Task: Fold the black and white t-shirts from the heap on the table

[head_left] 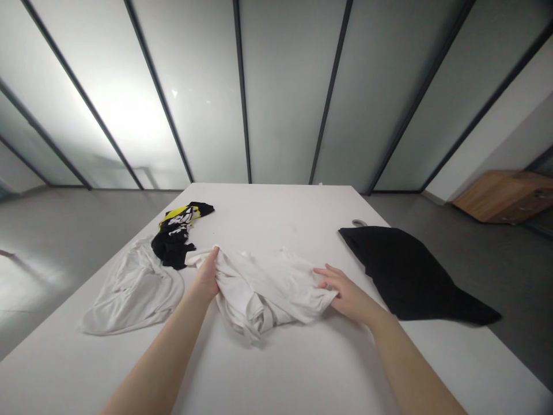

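Observation:
A crumpled white garment (pixel 276 291) is bunched in front of me on the white table, its exact kind hidden by the folds. My left hand (pixel 208 278) is closed on its left end, thumb on top and the other fingers hidden under the cloth. At the right end, my right hand (pixel 343 291) holds the cloth's edge; its visible fingers stretch over the fabric, while the thumb is hidden. Left of my left hand lie another white garment (pixel 133 288) and a black garment with a yellow and white print (pixel 175 233).
A black cloth (pixel 410 274) lies at the right, hanging past the edge of the table (pixel 276 207). Behind it sits a small grey ring-shaped object (pixel 358 222). Frosted glass panels (pixel 280 92) stand beyond the table, and a wooden cabinet (pixel 501 196) is at the far right.

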The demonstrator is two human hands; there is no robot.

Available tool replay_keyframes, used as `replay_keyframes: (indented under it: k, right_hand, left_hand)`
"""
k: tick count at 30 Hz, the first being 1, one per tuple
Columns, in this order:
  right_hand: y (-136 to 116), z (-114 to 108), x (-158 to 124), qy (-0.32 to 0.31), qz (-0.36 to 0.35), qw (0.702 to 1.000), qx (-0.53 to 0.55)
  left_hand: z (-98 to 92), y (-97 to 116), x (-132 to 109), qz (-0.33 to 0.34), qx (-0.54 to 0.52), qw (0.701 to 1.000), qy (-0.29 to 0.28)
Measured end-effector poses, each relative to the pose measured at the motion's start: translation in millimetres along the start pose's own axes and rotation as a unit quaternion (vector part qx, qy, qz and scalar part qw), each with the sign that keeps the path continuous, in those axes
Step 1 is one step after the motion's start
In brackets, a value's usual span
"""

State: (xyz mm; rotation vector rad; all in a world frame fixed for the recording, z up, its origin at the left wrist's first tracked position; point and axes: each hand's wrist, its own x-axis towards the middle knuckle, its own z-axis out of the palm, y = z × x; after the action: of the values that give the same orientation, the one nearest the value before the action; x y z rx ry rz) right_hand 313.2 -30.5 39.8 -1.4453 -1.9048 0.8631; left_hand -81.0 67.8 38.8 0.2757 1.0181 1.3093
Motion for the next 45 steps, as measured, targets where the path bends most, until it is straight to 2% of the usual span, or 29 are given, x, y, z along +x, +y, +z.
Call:
replay_keyframes:
  k: [1,3,6,10,13,18,21,22,24,26,27,29,32,33,35,38,41,43,45]
  right_hand:
    - [1,-2,0,0.017,0.021,0.999,0.019]
    - [2,-9,2,0.100,0.074,0.988,0.093]
    - [1,-19,3,0.221,0.133,0.933,0.252]
    - [-3,-22,1,0.262,0.165,0.866,0.393]
    - [-3,-21,-2,0.283,0.179,0.844,0.419]
    - [-11,-25,-4,0.200,0.178,0.857,0.441]
    - [-17,-24,-2,0.175,0.125,0.861,0.461]
    - [-17,-22,-1,0.159,0.099,0.873,0.451]
    - [-14,-14,0,0.104,0.068,0.922,0.368]
    - [-7,0,2,0.063,0.074,0.972,0.213]
    - [-3,8,3,0.056,0.082,0.986,0.134]
    - [4,24,5,0.065,0.087,0.994,0.024]
    - [6,37,7,0.078,0.054,0.995,0.005]
    - [5,39,7,0.088,0.046,0.995,0.020]
    - [0,36,7,0.101,0.043,0.993,0.053]
    - [-6,27,7,0.128,0.059,0.986,0.092]
    - [-5,12,9,0.226,0.088,0.956,0.164]
    - [-1,-3,8,0.287,0.119,0.919,0.242]
    - [5,-23,3,0.319,0.141,0.879,0.325]
  left_hand:
    - [-0.7,6,-1,0.000,-0.002,1.000,0.001]
    - [-1.2,18,-5,-0.006,0.001,1.000,0.001]
    - [-0.2,32,-12,-0.008,0.005,1.000,-0.009]
    - [1.6,40,-21,0.010,0.008,1.000,-0.013]
    - [1.7,39,-22,0.032,0.011,0.999,-0.003]
    - [0.0,35,-17,0.043,0.006,0.999,-0.005]
    - [-0.3,29,-12,0.054,0.018,0.998,-0.019]
    - [-0.1,27,-12,0.062,0.032,0.997,-0.035]
    - [0.6,20,-12,0.084,0.090,0.988,-0.093]
    - [1.5,12,-16,0.116,0.198,0.962,-0.151]
    - [2.0,7,-20,0.140,0.265,0.941,-0.156]
    - [3.0,-5,-29,0.203,0.408,0.883,-0.111]
    - [3.6,-23,-42,0.277,0.577,0.769,-0.014]
    - [3.8,-29,-46,0.285,0.610,0.739,-0.007]
    - [4.7,-37,-50,0.287,0.639,0.713,-0.030]
    - [8.9,-39,-53,0.283,0.627,0.716,-0.120]
    - [14.5,-28,-57,0.245,0.597,0.732,-0.220]
    - [15.8,-16,-58,0.199,0.554,0.762,-0.271]
    - [13.6,-4,-54,0.169,0.474,0.822,-0.265]
